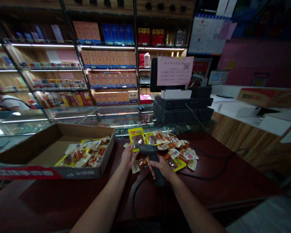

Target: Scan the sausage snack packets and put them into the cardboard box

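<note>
My left hand [128,156] pinches a yellow snack packet [136,138] and holds it upright over the dark red counter [223,184]. My right hand [163,168] is wrapped around the handle of a black barcode scanner [152,156], whose head sits just below the packet. A small clear snack packet [141,164] lies between my two hands. Behind the scanner a loose pile of snack packets [176,147] is spread on the counter. The scanner's black cable [135,197] loops down towards me.
An open cardboard box [50,152] with several snack packets stands at the left. A cash register with a pink paper notice [174,71] sits behind the pile. Glass display cases [92,116] and stocked shelves [109,58] fill the back; a person [7,102] is far left.
</note>
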`<action>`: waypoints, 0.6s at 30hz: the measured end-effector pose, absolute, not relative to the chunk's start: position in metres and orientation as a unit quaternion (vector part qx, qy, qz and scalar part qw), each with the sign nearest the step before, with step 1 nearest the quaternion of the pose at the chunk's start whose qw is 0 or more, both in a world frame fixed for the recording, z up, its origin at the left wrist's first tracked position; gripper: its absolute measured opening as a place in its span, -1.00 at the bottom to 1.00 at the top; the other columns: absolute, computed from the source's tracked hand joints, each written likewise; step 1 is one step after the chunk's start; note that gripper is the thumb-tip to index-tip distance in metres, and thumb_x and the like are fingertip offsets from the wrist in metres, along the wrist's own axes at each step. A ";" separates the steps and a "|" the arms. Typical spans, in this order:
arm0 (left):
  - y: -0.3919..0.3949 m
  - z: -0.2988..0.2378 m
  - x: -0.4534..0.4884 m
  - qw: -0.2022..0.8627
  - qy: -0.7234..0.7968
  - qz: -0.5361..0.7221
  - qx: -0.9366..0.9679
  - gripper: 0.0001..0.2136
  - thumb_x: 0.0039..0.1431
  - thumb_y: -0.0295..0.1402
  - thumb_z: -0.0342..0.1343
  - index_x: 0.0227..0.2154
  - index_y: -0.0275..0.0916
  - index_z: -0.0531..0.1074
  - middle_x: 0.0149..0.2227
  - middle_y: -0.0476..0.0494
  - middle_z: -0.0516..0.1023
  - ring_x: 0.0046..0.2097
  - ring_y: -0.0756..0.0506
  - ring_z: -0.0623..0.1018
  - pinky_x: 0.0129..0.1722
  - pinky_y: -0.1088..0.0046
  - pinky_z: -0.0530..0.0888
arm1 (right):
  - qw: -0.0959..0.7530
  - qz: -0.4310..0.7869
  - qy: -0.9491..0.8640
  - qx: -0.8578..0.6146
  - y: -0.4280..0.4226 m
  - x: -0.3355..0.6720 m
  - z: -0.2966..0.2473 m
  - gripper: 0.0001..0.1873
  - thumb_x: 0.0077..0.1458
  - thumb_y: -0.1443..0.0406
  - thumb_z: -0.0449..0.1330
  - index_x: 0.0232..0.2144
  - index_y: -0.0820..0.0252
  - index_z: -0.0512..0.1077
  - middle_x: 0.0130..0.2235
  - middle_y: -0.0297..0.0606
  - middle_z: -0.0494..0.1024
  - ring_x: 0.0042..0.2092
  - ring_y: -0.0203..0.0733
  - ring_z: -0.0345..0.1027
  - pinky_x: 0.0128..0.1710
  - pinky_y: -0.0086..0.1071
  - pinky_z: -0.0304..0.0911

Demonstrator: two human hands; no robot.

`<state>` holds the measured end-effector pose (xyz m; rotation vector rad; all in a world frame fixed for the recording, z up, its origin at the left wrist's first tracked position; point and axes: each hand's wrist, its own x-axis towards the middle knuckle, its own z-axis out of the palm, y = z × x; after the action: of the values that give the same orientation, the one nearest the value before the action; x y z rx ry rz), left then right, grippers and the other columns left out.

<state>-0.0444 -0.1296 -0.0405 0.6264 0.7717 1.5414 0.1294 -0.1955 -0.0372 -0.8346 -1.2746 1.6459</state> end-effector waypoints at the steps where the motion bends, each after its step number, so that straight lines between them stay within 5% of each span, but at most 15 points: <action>1: -0.130 -0.042 -0.042 0.606 0.339 0.663 0.278 -0.84 0.10 -0.49 -0.01 -0.25 -0.26 0.40 -0.31 -0.14 0.54 -0.34 -0.03 0.54 -0.31 0.41 0.51 | 0.437 0.662 -0.509 -0.334 -0.196 0.129 -0.037 -0.59 -0.13 0.15 0.27 -0.26 0.24 0.29 -0.61 -0.45 0.42 -0.69 -0.36 0.24 -0.76 -0.50 0.24; 18: -0.141 -0.034 -0.042 0.604 0.342 0.663 0.279 -0.86 0.08 -0.47 0.01 -0.28 -0.25 0.40 -0.29 -0.15 0.54 -0.23 -0.08 0.54 -0.19 0.30 0.50 | 0.474 0.658 -0.487 -0.324 -0.196 0.135 -0.035 -0.57 -0.15 0.14 0.28 -0.24 0.23 0.32 -0.61 -0.44 0.42 -0.69 -0.35 0.24 -0.75 -0.48 0.24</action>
<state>-0.0417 -0.1409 -0.0344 0.6457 0.7910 1.5352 0.1346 -0.1961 -0.0348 -0.7921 -1.1924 1.6099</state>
